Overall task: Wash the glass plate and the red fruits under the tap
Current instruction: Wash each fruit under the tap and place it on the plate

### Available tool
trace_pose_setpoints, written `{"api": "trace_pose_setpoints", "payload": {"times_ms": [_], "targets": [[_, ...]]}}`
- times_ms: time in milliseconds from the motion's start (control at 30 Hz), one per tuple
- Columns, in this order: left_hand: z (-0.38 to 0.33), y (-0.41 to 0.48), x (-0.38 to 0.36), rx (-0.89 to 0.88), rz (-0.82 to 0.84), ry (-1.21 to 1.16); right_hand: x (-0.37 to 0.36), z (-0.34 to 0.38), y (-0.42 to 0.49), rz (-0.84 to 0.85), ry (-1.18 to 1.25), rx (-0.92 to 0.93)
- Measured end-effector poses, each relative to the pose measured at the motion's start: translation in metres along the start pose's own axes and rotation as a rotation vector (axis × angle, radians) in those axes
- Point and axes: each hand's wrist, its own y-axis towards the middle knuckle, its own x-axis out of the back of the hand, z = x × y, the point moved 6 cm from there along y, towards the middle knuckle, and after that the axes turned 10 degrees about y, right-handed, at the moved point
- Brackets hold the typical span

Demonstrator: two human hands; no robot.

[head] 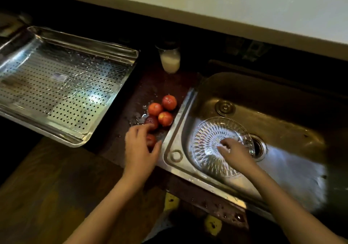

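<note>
A person stands at a steel sink [170,150] set into a dark, wet worktop [131,100], both bare forearms reaching forward. The glass plate [207,144], clear with a cut sunburst pattern, lies inside the sink basin against its near-left wall, just beside the drain [259,147]. The right hand [235,152] rests on the plate's centre with fingers loosely curled and pressed to the glass, not gripping its rim.

The red fruits [165,118] sit clustered on the worktop just outside the sink's left edge, five in view, touching or nearly touching one another. The left hand [140,146] is spread half open over the nearest fruit [150,140], thumb towards the sink and fingertips reaching the next fruit beyond; whether it has actually closed on the nearest one cannot be told.

Behind the fruits, farther from the sink's front corner, stands a glass of milky liquid [170,60]. Well to the left of the sink lies a perforated steel tray [56,85], its surface spotted with water.
</note>
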Motion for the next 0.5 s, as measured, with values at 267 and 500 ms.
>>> {"api": "trace_pose_setpoints", "payload": {"times_ms": [267, 500], "targets": [[0.057, 0.003, -0.03, 0.051, 0.235, 0.025, -0.064, 0.019, -0.058, 0.309, -0.091, 0.012], [0.058, 0.008, -0.031, -0.009, 0.201, -0.065, -0.072, 0.011, -0.065, 0.193, -0.184, 0.033]]}}
